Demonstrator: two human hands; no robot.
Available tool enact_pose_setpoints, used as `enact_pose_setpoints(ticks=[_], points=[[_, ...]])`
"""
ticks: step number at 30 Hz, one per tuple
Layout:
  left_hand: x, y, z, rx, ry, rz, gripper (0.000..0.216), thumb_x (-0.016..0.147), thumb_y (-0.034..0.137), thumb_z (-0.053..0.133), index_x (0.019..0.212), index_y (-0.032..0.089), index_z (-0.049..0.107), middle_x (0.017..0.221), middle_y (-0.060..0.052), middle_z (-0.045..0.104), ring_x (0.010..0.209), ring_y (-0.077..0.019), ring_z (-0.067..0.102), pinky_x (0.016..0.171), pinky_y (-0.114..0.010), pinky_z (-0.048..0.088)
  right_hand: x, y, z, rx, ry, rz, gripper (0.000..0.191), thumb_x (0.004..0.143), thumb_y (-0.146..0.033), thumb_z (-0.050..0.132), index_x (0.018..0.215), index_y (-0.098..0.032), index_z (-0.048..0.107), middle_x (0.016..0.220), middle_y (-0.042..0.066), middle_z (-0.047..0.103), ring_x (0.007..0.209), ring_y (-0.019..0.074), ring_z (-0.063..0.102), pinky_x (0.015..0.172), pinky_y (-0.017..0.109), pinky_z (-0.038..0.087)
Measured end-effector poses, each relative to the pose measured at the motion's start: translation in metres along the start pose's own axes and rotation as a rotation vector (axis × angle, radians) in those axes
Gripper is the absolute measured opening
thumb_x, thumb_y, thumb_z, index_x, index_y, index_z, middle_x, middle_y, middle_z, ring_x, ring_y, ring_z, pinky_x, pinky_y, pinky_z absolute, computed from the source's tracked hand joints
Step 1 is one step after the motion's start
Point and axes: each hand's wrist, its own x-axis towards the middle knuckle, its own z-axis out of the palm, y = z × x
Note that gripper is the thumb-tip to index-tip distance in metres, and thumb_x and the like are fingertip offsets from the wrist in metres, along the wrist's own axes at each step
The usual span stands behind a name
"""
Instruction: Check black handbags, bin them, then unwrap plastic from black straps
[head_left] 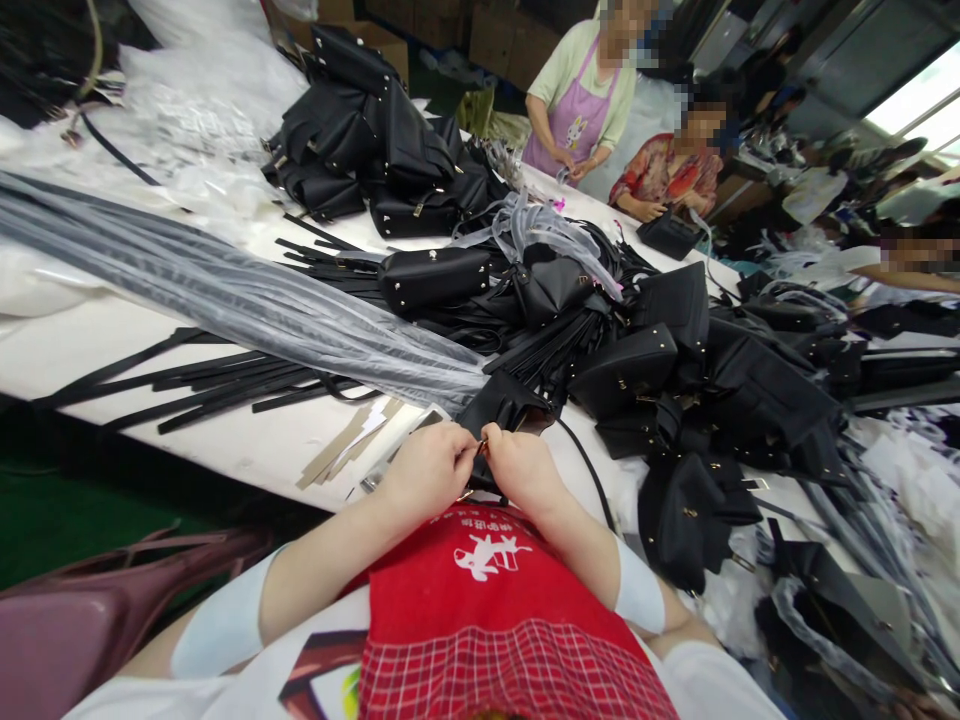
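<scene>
- We see a small shiny piece (pixel 482 447) right between the two hands, in front of the black bag (pixel 501 400) at the near side of the table (pixel 274 440).
- We see the left hand (pixel 429 465) pinching the shiny piece with its fingertips, the other fingers curled in.
- We see the right hand (pixel 523 467) curled up too, pinching the same piece from its side.
- We see a thin black strap (pixel 589 465) bending down just to the right of the right hand.
- Near the left hand, we see tan and white card strips (pixel 349 445) on the table.
- We see a long bundle in clear wrap (pixel 300 310) reaching almost to the black bag, with flat black straps (pixel 232 375) beside it.
- To the right and farther back, we see heaps of black bags (pixel 667 370) with gold bits.
- We see a red apron (pixel 480 590) below the hands.
- Across the table, we see a person in a purple apron (pixel 574 110) and a person in a flowery shirt (pixel 660 175).
</scene>
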Motion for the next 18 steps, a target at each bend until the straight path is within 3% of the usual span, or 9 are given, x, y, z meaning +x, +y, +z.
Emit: enact_pose_setpoints(ticks=[8, 18], points=[[0.002, 0.001, 0.001, -0.023, 0.105, -0.023, 0.012, 0.079, 0.014, 0.05, 0.071, 0.02, 0.057, 0.071, -0.002, 0.061, 0.065, -0.0161, 0.055, 0.062, -0.028, 0.039, -0.001, 0.002, -0.001, 0.053, 0.04, 0.024, 0.021, 0.098, -0.026, 0.032, 0.108, -0.019, 0.05, 0.089, 0.008, 0.07, 0.078, 0.0204, 0.068, 0.062, 0.026, 0.044], [0.007, -0.005, -0.002, -0.085, 0.172, 0.079, 0.013, 0.086, 0.018, 0.046, 0.082, 0.02, 0.058, 0.081, -0.004, 0.063, 0.078, -0.0179, 0.057, 0.071, -0.03, 0.042, -0.008, 0.012, -0.008, 0.269, 0.149, -0.081, 0.02, 0.094, -0.029, 0.041, 0.107, -0.021, 0.055, 0.09, 0.002, 0.072, 0.081, 0.0175, 0.067, 0.069, 0.025, 0.039]])
